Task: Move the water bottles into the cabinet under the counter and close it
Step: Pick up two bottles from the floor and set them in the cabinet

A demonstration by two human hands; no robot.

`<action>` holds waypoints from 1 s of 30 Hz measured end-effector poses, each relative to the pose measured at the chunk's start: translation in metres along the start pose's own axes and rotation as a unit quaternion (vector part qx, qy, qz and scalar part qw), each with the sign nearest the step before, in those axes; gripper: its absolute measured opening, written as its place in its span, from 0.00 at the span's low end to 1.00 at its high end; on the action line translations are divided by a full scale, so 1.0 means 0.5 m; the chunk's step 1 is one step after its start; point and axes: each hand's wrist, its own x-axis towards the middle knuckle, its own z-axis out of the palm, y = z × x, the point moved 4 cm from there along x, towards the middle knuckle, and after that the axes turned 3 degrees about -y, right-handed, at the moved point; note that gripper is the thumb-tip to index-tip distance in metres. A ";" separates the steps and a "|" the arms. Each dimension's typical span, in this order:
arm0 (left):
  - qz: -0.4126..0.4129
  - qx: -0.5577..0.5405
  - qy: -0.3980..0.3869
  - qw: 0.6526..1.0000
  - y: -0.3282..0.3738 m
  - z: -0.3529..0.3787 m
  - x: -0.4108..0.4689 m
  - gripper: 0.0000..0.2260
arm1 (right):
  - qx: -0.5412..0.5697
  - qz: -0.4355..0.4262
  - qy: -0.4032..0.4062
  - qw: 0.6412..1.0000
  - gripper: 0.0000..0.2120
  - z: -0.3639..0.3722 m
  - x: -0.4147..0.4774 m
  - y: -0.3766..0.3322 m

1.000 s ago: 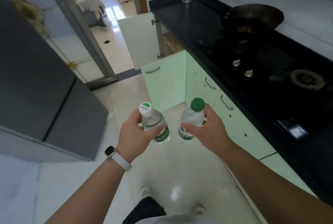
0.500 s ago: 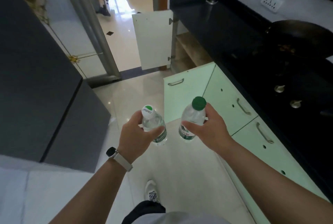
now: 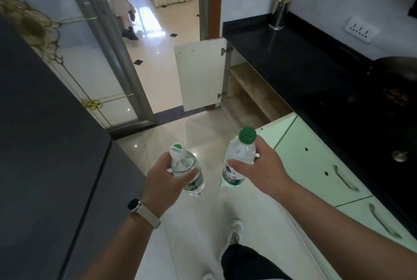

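Observation:
My left hand [image 3: 161,179] grips a clear water bottle with a white-and-green cap [image 3: 189,172], tilted toward me. My right hand [image 3: 262,170] grips a second clear bottle with a green cap [image 3: 239,158], held upright. Both are at waist height over the pale floor. Ahead, under the black counter [image 3: 282,58], a cabinet stands open: its white door [image 3: 200,75] swings out to the left and bare wooden shelves [image 3: 250,85] show inside.
Pale green cabinet doors with metal handles [image 3: 316,160] line the right side. A dark grey appliance [image 3: 45,144] fills the left. A utensil holder [image 3: 278,17] and a wok [image 3: 397,72] stand on the counter. A glass sliding door [image 3: 94,49] frames the doorway beyond.
I have walked forward: the open cabinet and its white door are nearer and more central. Both hands still hold their bottles in the same way.

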 end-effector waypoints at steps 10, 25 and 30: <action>-0.029 0.028 0.010 0.999 0.024 -0.023 0.293 0.27 | -0.002 -0.033 -0.020 0.999 0.23 0.025 0.350 -0.022; 0.003 0.096 -0.040 0.995 0.052 -0.024 0.688 0.25 | 0.018 0.000 0.010 1.000 0.25 0.032 0.670 -0.039; 0.017 0.094 -0.111 0.989 0.018 -0.024 0.849 0.24 | 0.005 0.034 0.068 0.997 0.24 0.066 0.758 -0.050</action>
